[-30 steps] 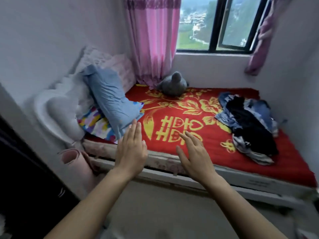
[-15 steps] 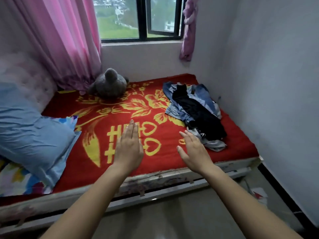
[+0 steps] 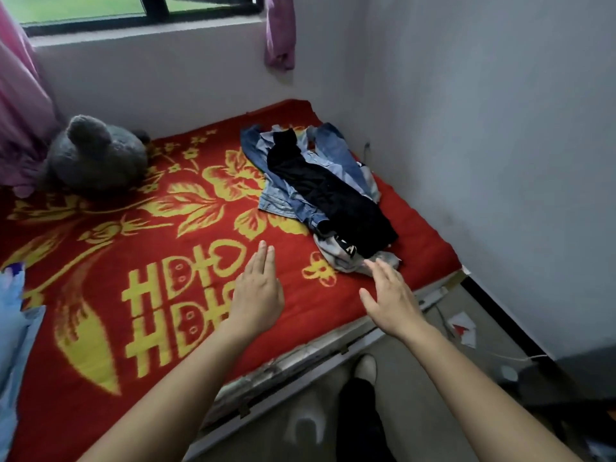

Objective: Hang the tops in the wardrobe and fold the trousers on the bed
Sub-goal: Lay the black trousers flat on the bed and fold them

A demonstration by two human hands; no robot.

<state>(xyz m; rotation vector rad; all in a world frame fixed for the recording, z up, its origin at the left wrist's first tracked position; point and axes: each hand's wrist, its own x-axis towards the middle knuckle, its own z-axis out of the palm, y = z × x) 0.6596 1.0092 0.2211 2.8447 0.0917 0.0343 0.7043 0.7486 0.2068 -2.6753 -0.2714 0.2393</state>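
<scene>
Red blanket point(image 3: 160, 248) with yellow flowers covered the bed, which stood in the corner under the window.

Change over the last second: the person turned from the pillow end toward the corner by the wall. The pile of clothes point(image 3: 316, 195), until then well apart from both hands, came close.

Right hand point(image 3: 390, 298): fingers straight and spread, holding nothing. Its fingertips were at the near edge of the pile, by a grey-white garment point(image 3: 336, 258); whether they touched it could not be told.

Left hand point(image 3: 256, 295): flat, fingers straight and together, holding nothing, over the blanket beside the pile.

Meaning for the task, as a judgement: sorting had not begun. Nothing was folded or hung, and a first pick-up appeared to be next. No wardrobe was in sight.

Count:
- One pile, on the far right of the bed near the wall.
- In the pile, one black garment point(image 3: 353, 215) on top, at least two denim pieces point(image 3: 283, 201) and one grey-white garment. The full number, and which were tops, could not be told.
- Two hands.
- One grey stuffed toy point(image 3: 93, 155).
- One blue pillow point(image 3: 13, 328), cut off at the left.
- One pink curtain point(image 3: 20, 95).
</scene>
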